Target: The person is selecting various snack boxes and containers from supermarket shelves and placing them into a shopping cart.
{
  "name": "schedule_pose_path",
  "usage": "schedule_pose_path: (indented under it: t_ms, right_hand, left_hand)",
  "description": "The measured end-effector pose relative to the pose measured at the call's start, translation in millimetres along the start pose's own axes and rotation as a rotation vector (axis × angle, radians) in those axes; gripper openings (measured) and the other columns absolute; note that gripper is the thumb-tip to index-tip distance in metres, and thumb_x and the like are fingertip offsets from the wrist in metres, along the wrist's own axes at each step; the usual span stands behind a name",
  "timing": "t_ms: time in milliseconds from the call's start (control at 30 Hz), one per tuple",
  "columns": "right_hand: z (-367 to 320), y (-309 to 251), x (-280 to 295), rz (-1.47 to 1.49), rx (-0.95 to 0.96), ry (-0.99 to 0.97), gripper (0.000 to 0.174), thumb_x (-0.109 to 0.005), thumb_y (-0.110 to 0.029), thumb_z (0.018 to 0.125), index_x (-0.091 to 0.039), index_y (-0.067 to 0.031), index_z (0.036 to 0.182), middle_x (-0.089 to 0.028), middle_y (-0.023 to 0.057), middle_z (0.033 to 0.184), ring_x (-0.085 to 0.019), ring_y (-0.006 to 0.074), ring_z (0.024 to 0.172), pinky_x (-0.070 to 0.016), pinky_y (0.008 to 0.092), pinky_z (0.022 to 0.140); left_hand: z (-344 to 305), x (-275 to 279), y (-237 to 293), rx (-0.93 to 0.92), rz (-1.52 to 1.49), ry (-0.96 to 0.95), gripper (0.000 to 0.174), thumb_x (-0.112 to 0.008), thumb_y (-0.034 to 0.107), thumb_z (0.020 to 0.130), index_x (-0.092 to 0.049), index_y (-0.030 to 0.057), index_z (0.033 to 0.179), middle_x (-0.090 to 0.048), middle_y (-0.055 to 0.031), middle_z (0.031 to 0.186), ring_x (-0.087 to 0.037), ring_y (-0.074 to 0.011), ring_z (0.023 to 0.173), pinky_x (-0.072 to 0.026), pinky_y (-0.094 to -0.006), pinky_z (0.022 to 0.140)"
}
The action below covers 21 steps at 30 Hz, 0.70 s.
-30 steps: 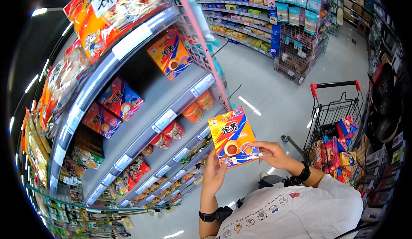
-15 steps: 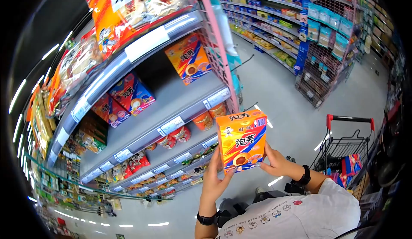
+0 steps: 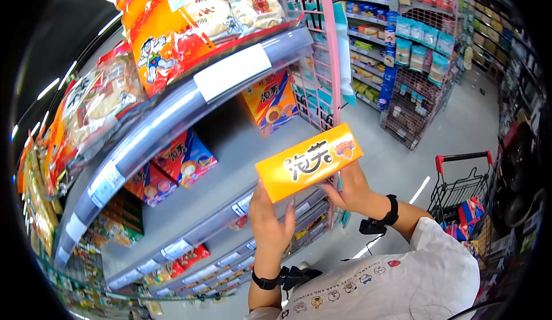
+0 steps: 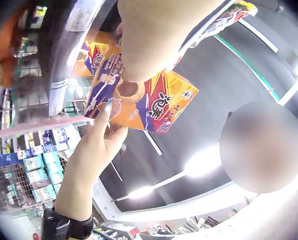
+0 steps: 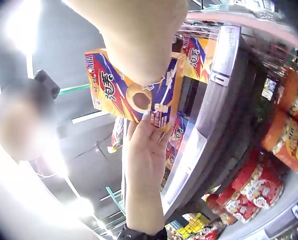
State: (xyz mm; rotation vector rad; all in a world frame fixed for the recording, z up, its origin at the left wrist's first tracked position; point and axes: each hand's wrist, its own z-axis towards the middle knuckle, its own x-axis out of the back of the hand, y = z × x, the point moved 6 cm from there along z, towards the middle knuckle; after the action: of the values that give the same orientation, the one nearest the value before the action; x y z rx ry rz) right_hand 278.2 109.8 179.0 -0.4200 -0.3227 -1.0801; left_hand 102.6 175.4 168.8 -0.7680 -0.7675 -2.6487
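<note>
Left hand (image 3: 269, 225): fingers gripped the orange box (image 3: 309, 162) at its left end.
Right hand (image 3: 353, 190): fingers gripped its right end.
Orange box: was at centre frame, before the shelf (image 3: 201, 205).
Shelf boxes (image 3: 185, 158): stood left of centre.
Cart (image 3: 464, 156): stood at right.

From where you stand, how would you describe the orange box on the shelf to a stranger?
Left of the cart, find the shelf beside the pink rack. Just below the big bags, the orange box stands closest to that rack. Its orange-yellow front sets it apart from the red-and-blue boxes farther along.
</note>
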Motion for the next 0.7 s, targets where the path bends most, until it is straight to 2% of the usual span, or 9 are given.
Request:
schedule_pose_path:
  t_ms: [67,167,200,333,433,467,533,567,700]
  right_hand:
    - [21,-3,-3,-0.101,0.025,0.043,0.055,-0.070,-0.008,0.072,-0.041,0.0084,0.116,-0.049,0.0246,0.111,-0.051,0.0394,0.090,-0.0443,0.0409,0.078]
    - [33,11,-17,0.005,-0.149,0.021,0.052,-0.068,-0.004,0.072,-0.041,0.0079,0.116,-0.048,0.0237,0.111,-0.051,0.0392,0.090,-0.0440,0.0402,0.081]
    - [36,16,-24,0.198,-0.309,-0.020,0.051,-0.065,-0.002,0.073,-0.040,0.0075,0.117,-0.046,0.0244,0.114,-0.050,0.0404,0.095,-0.0431,0.0396,0.083]
    - [44,35,-47,0.186,-0.292,-0.002,0.054,-0.062,-0.002,0.076,-0.036,0.0071,0.122,-0.043,0.0259,0.115,-0.048,0.0412,0.101,-0.0425,0.0391,0.085]
    - [51,44,-57,0.209,-0.328,-0.014,0.055,-0.061,-0.003,0.076,-0.034,0.0066,0.124,-0.044,0.0253,0.115,-0.048,0.0406,0.101,-0.0419,0.0394,0.086]
    - [51,46,-58,0.196,-0.379,-0.074,0.059,-0.061,-0.004,0.077,-0.031,0.0070,0.127,-0.044,0.0253,0.114,-0.049,0.0396,0.100,-0.0422,0.0391,0.086]
    - [55,48,-57,0.089,-0.343,-0.027,0.063,-0.062,-0.004,0.076,-0.029,0.0074,0.129,-0.047,0.0193,0.102,-0.052,0.0310,0.087,-0.0453,0.0355,0.075]
    - [55,48,-57,0.036,-0.324,-0.008,0.065,-0.063,-0.004,0.076,-0.027,0.0076,0.130,-0.048,0.0164,0.096,-0.054,0.0267,0.081,-0.0469,0.0337,0.069]
    - [55,55,-63,0.021,-0.301,0.055,0.080,-0.066,-0.005,0.074,-0.017,0.0097,0.135,-0.050,0.0157,0.090,-0.053,0.0267,0.081,-0.0455,0.0352,0.072]
  left_hand:
    - [18,4,-10,-0.026,0.019,0.009,0.059,-0.064,0.006,0.072,-0.040,-0.0041,0.125,-0.047,-0.0248,0.124,-0.047,-0.0419,0.112,-0.0353,-0.0455,0.096]
    - [38,5,-19,-0.083,0.009,0.075,0.061,-0.064,0.007,0.071,-0.039,-0.0033,0.126,-0.046,-0.0250,0.125,-0.046,-0.0414,0.113,-0.0344,-0.0459,0.096]
    - [44,3,-23,-0.059,0.007,0.062,0.062,-0.064,0.007,0.071,-0.039,-0.0041,0.127,-0.045,-0.0256,0.126,-0.045,-0.0414,0.114,-0.0341,-0.0458,0.096]
    - [65,-10,-39,0.020,0.082,0.014,0.065,-0.064,0.010,0.072,-0.036,-0.0088,0.128,-0.044,-0.0283,0.127,-0.046,-0.0420,0.113,-0.0363,-0.0442,0.095]
    - [71,-18,-46,-0.035,0.169,0.130,0.044,-0.064,0.017,0.075,-0.050,-0.0064,0.109,-0.057,-0.0232,0.100,-0.055,-0.0397,0.091,-0.0449,-0.0429,0.077]
    - [73,-24,-48,-0.010,0.225,0.056,0.054,-0.065,0.021,0.075,-0.044,-0.0072,0.116,-0.057,-0.0235,0.104,-0.057,-0.0377,0.089,-0.0462,-0.0414,0.076]
    - [75,-33,-50,0.036,0.342,-0.095,0.074,-0.066,0.027,0.074,-0.034,-0.0087,0.130,-0.056,-0.0241,0.112,-0.060,-0.0338,0.085,-0.0488,-0.0386,0.072]
    - [75,-33,-48,0.016,0.363,-0.079,0.076,-0.066,0.029,0.074,-0.033,-0.0086,0.131,-0.057,-0.0231,0.109,-0.061,-0.0327,0.082,-0.0488,-0.0383,0.070]
    - [79,-36,-43,0.002,0.411,-0.054,0.086,-0.068,0.035,0.072,-0.028,-0.0082,0.134,-0.060,-0.0210,0.104,-0.061,-0.0303,0.078,-0.0486,-0.0372,0.066]
